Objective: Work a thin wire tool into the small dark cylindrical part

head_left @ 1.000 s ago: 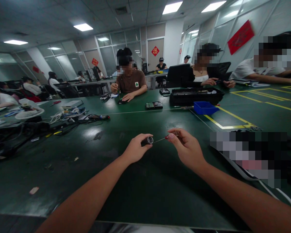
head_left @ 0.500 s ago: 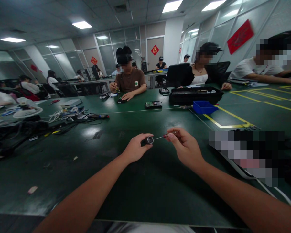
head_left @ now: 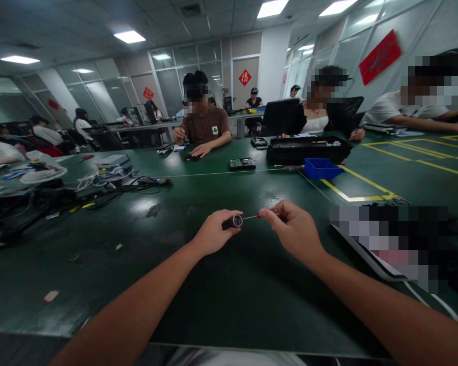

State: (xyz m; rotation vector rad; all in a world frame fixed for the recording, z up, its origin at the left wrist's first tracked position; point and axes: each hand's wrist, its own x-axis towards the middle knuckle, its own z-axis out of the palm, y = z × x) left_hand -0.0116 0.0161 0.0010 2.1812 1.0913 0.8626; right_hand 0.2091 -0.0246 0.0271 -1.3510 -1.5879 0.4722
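My left hand (head_left: 216,235) is closed around a short black cylinder (head_left: 237,221) with a silvery ring at its open end, which faces me and to the right. My right hand (head_left: 294,230) grips a screwdriver (head_left: 252,217) with a thin metal shaft and a reddish handle, mostly covered by the fingers. The screwdriver's tip is at the cylinder's open end; how deep it reaches inside I cannot tell. Both hands are above the green tabletop (head_left: 221,305).
Ahead lie a hard drive (head_left: 242,163), a blue bin (head_left: 322,168) and a long black tray (head_left: 309,151). Tangled cables (head_left: 110,185) cover the left side. A blurred-out flat item (head_left: 389,249) lies at right. Across the table a person (head_left: 204,124) works with a small tool.
My right thumb and fingers have shifted slightly on the screwdriver's handle. My left hand and the cylinder stay almost where they were.
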